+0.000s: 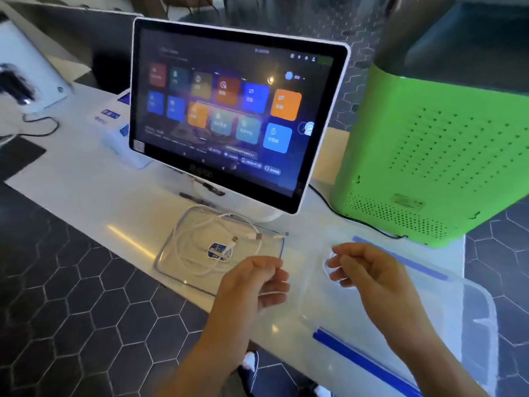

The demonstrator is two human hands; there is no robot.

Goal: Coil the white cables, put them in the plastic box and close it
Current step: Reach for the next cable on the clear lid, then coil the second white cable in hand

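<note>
Both the left hand (254,279) and right hand (360,267) pinch a white cable (329,263), winding a loop for the plastic box (169,250), it seems.

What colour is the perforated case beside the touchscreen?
Bright green perforated case, clearest in the head view.

White cables (213,242) coiled in clear lid (167,263); box (472,308) open.

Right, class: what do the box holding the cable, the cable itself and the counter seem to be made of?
Box: clear glossy plastic; the counter shows through its walls.
Cable: white, probably rubbery plastic sheath; it bends in loose loops, with metal-looking plug ends.
Counter: white, polished, perhaps stone or laminate; it reflects light.
</note>
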